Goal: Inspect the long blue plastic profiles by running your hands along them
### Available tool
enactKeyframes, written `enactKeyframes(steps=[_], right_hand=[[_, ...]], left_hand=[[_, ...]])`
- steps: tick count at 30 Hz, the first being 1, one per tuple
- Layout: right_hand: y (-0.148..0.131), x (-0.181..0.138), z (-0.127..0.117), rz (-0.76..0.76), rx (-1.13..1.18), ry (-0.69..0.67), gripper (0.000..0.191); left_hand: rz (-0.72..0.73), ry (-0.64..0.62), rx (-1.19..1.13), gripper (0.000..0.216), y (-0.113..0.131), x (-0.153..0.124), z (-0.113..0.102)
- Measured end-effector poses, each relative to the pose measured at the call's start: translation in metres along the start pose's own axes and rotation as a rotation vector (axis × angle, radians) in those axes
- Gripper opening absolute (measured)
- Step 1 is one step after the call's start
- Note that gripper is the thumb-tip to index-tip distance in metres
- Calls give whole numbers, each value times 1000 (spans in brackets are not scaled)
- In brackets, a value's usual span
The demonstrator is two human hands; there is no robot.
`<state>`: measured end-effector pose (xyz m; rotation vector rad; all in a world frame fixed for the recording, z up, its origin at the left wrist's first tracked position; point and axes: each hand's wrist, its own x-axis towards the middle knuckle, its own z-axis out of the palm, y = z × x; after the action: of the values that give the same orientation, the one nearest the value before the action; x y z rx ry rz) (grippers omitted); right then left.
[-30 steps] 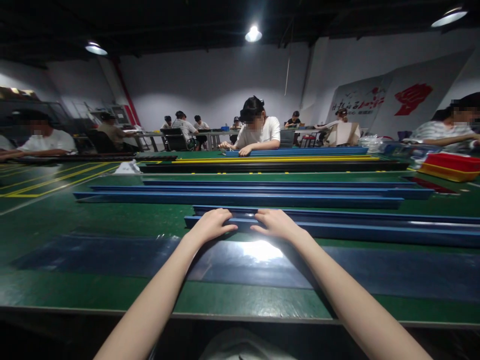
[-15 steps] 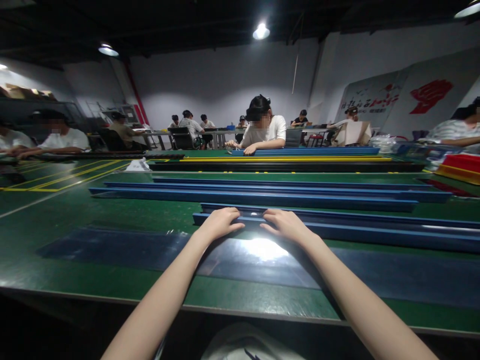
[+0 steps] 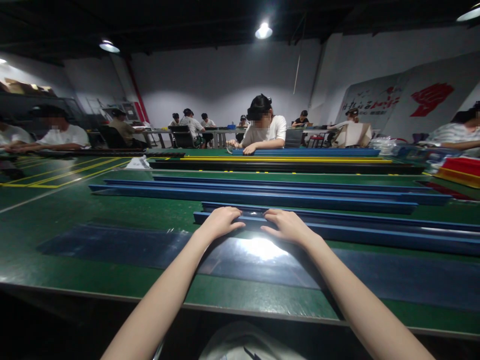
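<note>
A long blue channel strip (image 3: 375, 237) with raised edges lies across the green table, its left end near the middle of the view. My left hand (image 3: 221, 221) is curled over the near edge close to that end, thumb in front and fingers reaching inside. A short gap to the right, my right hand (image 3: 288, 225) grips the same strip in a mirrored pose. The fingertips are partly hidden within the channel. Below my wrists lies a flat, clear glossy sheet (image 3: 123, 245), reflecting a bright lamp.
More blue channel strips (image 3: 255, 195) lie parallel behind mine. Beyond them are black and yellow strips (image 3: 285, 159) and a small white object (image 3: 138, 162). A co-worker (image 3: 266, 131) leans over the far side. A red bin (image 3: 459, 170) stands at right; the table edge (image 3: 262, 314) is nearest me.
My hands and the blue strip stay practically in place. The view shifts very slightly, and the co-worker opposite moves a hand a little.
</note>
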<state>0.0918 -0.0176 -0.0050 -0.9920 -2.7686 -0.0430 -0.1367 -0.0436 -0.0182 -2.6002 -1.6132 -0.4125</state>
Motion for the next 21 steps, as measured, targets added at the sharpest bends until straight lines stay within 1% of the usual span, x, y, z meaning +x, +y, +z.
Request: enactKeyframes(steps=[10, 21], right_hand=[[-1, -1, -2, 15, -1, -12, 32], [1, -1, 0, 3, -12, -3, 34]], left_hand=[[-12, -9, -7, 27, 3, 0, -2], [-14, -14, -4, 34, 2, -1, -2]])
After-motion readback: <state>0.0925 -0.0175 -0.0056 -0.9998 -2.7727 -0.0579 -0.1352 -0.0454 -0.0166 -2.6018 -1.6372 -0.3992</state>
